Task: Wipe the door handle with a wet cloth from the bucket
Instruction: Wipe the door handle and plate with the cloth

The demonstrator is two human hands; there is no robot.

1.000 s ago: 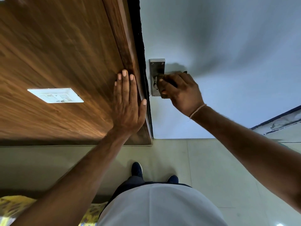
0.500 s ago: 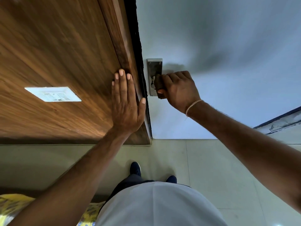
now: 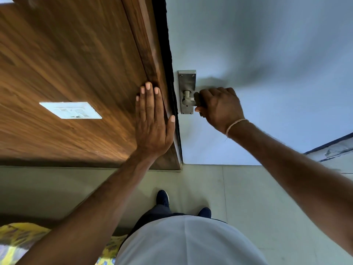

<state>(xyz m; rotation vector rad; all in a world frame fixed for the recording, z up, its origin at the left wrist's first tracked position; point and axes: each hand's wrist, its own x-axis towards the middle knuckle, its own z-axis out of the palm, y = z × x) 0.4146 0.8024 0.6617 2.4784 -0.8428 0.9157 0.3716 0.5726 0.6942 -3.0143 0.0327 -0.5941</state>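
1. Wood panelling [image 3: 66, 54] fills our left side; our left hand [image 3: 152, 121] lies flat on it, fingers straight and together, thumb out toward the frame edge.
2. Our right hand [image 3: 219, 108] is a closed fist around the lever of the door handle [image 3: 188, 101] on the pale door [image 3: 267, 64].
3. We see a dark bit at the fingers; whether it is cloth we cannot tell.

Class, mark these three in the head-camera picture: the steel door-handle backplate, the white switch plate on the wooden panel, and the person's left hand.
Steel door-handle backplate [image 3: 187, 78]: head view, bare upper part.
White switch plate [image 3: 70, 110]: head view, centre of face.
Left hand [image 3: 151, 121]: head view, back of hand.
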